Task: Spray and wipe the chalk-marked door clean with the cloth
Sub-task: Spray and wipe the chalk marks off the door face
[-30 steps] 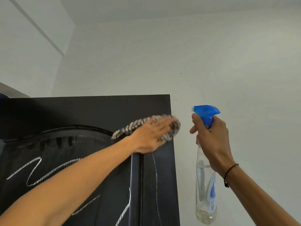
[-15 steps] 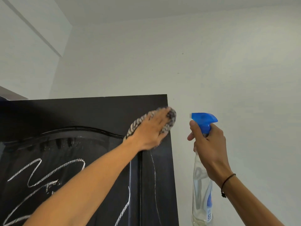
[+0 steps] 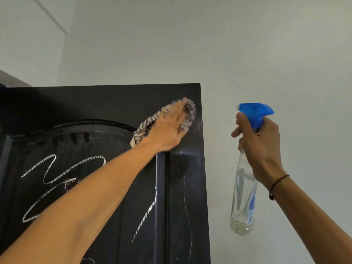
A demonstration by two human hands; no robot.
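A black panelled door (image 3: pixel 95 103) fills the lower left, with white chalk zigzags (image 3: pixel 62 172) on its arched panel and a thin chalk line (image 3: pixel 187 210) down its right stile. My left hand (image 3: pixel 167 128) presses a striped grey-and-white cloth (image 3: pixel 188 113) flat against the door's top right corner, fingers straight. The wood under the hand looks wet and streaked. My right hand (image 3: pixel 261 147) grips the neck of a clear spray bottle (image 3: pixel 243 193) with a blue trigger head (image 3: pixel 256 113), held upright to the right of the door, nozzle facing the door.
A plain white wall (image 3: pixel 266 54) lies behind and to the right of the door. The door's right edge (image 3: pixel 204 178) stands free against the wall. A white ledge and a ceiling beam (image 3: pixel 49 16) run along the upper left.
My left hand has slid the cloth up and right towards the door's top corner. The head view has tilted down, showing more chalk. The bottle stays about where it was.
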